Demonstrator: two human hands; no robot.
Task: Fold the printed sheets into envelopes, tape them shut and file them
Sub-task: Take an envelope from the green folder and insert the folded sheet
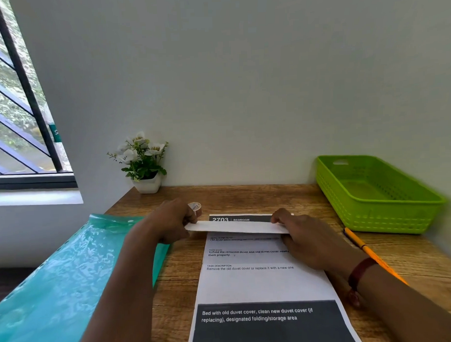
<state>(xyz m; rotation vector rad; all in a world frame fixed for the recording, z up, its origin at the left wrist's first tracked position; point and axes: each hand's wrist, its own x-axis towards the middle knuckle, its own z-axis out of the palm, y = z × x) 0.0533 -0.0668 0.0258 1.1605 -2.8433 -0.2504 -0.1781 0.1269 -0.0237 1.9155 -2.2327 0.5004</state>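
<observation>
Holding a folded strip (236,227) of white paper by both ends, the person keeps it crosswise over the upper part of a printed sheet (264,282). L hand (173,221) pinches the strip's left end, fingers curled together w/ the thumb tucked under; right hand (308,242) grips the right end, back of the hand up, fingers bent down onto the paper & thumb at the far edge. Strip runs approx. level, slightly lower on the right; it casts a shadow on the text below, so it looks lifted a bit, but can't tell for sure if it touches the sheet.

Printed sheet lies flat on the wooden desk (245,195), header "2703 BEDROOM" showing just beyond the strip, black block w/ white text at the near end. Right wrist wears a dark red band (361,271).

Tape roll (195,207) stands on edge just behind the L hand's knuckles, partly hidden. Teal plastic folder (56,274) w/ punched holes hangs off the desk's left side, under the L forearm. Green basket (369,217) sits at the far right near the wall. Orange pencil (362,245) lies between basket & right arm, partly covered by the wrist. White flower pot (147,185) in the far left corner, window (13,114) to the left
</observation>
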